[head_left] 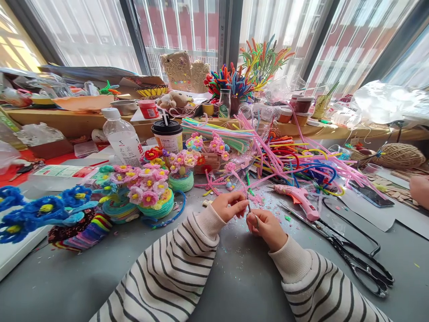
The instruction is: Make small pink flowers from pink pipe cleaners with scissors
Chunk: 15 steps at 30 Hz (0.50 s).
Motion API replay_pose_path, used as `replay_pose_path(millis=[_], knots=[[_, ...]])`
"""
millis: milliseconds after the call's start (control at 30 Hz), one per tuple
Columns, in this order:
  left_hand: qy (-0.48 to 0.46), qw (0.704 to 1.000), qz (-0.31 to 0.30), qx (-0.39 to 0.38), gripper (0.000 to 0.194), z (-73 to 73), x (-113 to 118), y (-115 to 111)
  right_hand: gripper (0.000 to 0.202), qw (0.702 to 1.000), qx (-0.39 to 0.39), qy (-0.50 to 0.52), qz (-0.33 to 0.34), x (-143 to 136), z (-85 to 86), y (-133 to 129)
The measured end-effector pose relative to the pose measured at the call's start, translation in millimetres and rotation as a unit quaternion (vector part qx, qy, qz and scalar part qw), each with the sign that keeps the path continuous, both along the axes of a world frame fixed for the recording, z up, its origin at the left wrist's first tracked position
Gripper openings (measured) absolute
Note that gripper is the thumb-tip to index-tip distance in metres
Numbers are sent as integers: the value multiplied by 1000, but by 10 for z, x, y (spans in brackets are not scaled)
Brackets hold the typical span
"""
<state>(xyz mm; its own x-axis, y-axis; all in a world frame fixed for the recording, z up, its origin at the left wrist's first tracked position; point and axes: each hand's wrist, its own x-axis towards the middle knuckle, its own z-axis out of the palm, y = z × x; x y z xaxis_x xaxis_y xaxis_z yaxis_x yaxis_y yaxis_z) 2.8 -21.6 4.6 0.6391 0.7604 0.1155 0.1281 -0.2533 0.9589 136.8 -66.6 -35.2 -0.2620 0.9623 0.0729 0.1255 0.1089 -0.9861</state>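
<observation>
My right hand (266,228) is closed around what look like small metal scissors (249,206), whose thin dark blades point up between the two hands. Close beside it, my left hand (231,206) has its fingers pinched together at a pink pipe cleaner (246,190); the fingers hide most of the grip. Behind the hands lie a pink pipe-cleaner flower (230,167) and a small pile of pink clippings (256,199). Glitter and tiny scraps cover the grey table (231,277) around both hands.
Right of my hands lie a pink glue gun (298,199) and large black-handled scissors (362,264). Pipe-cleaner flower pots (156,203), a water bottle (123,141) and a lidded cup (166,134) stand left. Loose pipe cleaners (278,154) spread behind. Another person's hand (419,191) shows far right.
</observation>
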Motion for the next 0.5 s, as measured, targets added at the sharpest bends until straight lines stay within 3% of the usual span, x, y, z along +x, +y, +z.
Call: replay_pose_path(millis=[133,500], knots=[[-4,1000,-1,19,26,-25,5,-3,59,998,-15,45,51,-22,35,-8],[28,997,-25,62,25,-32,12,-5,57,1000,2,6,27,16,25,11]])
